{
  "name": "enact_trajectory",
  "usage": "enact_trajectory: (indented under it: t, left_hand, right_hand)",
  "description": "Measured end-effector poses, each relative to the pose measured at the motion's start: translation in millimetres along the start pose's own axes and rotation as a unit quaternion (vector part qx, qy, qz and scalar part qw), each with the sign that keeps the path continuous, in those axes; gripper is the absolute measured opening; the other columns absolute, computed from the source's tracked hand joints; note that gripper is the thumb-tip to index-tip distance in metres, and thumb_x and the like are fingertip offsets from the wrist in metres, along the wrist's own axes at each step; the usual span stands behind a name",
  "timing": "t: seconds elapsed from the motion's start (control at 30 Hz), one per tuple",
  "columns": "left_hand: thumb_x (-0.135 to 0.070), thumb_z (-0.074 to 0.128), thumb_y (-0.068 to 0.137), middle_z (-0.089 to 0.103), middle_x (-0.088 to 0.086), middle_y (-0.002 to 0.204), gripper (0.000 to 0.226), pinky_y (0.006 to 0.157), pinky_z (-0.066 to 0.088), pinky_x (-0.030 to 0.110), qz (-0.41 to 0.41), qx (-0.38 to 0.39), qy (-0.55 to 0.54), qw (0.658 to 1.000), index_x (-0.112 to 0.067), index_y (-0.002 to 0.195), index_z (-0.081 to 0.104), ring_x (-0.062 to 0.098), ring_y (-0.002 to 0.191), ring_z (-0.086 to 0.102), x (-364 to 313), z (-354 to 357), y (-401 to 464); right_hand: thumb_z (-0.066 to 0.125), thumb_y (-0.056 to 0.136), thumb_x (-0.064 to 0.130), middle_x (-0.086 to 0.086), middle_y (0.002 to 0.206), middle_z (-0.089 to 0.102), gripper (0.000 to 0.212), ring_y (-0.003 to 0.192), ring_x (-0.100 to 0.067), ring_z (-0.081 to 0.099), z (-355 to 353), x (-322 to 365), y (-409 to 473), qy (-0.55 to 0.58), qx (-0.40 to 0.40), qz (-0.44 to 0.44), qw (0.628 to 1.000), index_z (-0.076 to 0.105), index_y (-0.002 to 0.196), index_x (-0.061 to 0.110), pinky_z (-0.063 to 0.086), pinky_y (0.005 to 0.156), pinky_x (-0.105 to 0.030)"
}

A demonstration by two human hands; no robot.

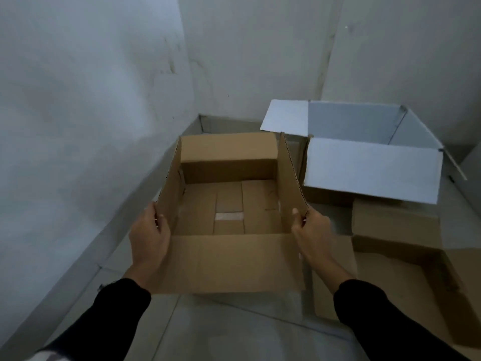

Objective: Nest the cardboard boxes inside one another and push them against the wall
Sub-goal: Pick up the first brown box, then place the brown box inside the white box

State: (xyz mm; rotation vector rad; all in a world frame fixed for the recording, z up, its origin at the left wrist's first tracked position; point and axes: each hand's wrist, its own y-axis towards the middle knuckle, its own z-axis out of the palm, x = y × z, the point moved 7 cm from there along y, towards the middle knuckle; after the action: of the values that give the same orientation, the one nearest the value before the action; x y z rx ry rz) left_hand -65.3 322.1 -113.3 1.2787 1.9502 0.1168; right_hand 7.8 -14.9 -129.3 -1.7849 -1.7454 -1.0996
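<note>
Held box: we hold the open brown box [229, 204] by its two upright side flaps, its mouth up, in the corner near the left wall [78, 113].
Left hand: our left hand [148, 238] has its fingers [158, 217] closed on the near edge of the left flap, thumb inside and the rest outside.
Right hand: our right hand [309, 230] pinches the near edge of the right flap the same way, its thumb tip showing on the inner face.
White-lined box: the larger box [369, 152] with pale inner faces stands open just to the right, against the back wall [260, 61], one flap folded down toward us.
Other cardboard: more brown cardboard [395, 230] lies on the floor [234, 327] at our right (whether it is a whole box or loose flaps we cannot tell).
Step in hand: we judge that we are carrying the brown box toward a nest.
How to do it well: we keep the grip even so the box stays level, line its corners up with the bigger opening, and lower it straight so the flaps do not catch on the rim.
Risk: thin flaps may bend under the weight; holding lower on the walls would be steadier.
</note>
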Motion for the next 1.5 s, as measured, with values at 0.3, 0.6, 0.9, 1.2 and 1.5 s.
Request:
enact_trajectory:
  t: [0.3,0.6,0.9,1.2,1.5]
  left_hand:
    - [-0.001,0.046,0.090,0.060,0.024,0.078,0.009,0.060,0.041,0.038,0.004,-0.025,0.028,0.999,0.004,0.093,0.053,0.032,0.069,0.054,-52.7,-88.2,83.1]
    - [-0.004,0.046,0.092,0.064,0.026,0.089,0.020,0.070,0.052,0.047,0.033,-0.020,-0.005,0.999,0.006,0.106,0.053,0.037,0.079,0.060,-107.3,-73.1,160.5]
    - [0.000,0.049,0.089,0.065,0.029,0.088,0.023,0.062,0.049,0.039,0.109,-0.006,-0.099,0.989,0.007,0.111,0.050,0.038,0.077,0.063,-259.7,31.8,194.9]
    - [-0.004,0.051,0.090,0.064,0.020,0.102,0.032,0.071,0.047,0.028,0.083,0.086,-0.204,0.972,0.002,0.121,0.046,0.023,0.083,0.061,-372.4,187.6,192.1]
    - [0.003,0.047,0.086,0.058,-0.007,0.102,0.059,0.062,0.053,0.017,0.148,0.165,-0.281,0.934,-0.018,0.138,0.030,-0.001,0.069,0.062,-409.9,286.8,181.5]
  right_hand:
    - [0.055,0.091,0.016,-0.013,0.070,0.066,0.022,0.055,-0.019,0.056,-34.0,101.7,70.1,0.058,-0.006,-0.031,0.998,0.066,0.082,-0.001,0.037,0.048,-0.015]
    - [0.056,0.091,0.017,-0.021,0.089,0.065,0.023,0.076,-0.029,0.060,-69.4,134.3,151.6,0.071,-0.085,-0.051,0.993,0.063,0.090,-0.005,0.049,0.069,-0.033]
    - [0.044,0.095,0.019,-0.002,0.074,0.053,0.017,0.068,-0.019,0.049,-180.7,53.9,262.8,0.028,-0.189,-0.083,0.978,0.056,0.090,0.009,0.036,0.060,-0.027]
    - [0.040,0.095,0.016,-0.007,0.069,0.051,0.020,0.062,-0.023,0.048,-249.0,-80.4,343.7,-0.050,-0.208,-0.031,0.976,0.047,0.077,0.012,0.035,0.055,-0.029]
    - [0.044,0.086,0.002,-0.007,0.066,0.056,0.019,0.049,-0.014,0.047,-251.5,-180.2,343.7,-0.098,-0.215,0.052,0.970,0.057,0.099,0.007,0.033,0.045,-0.019]
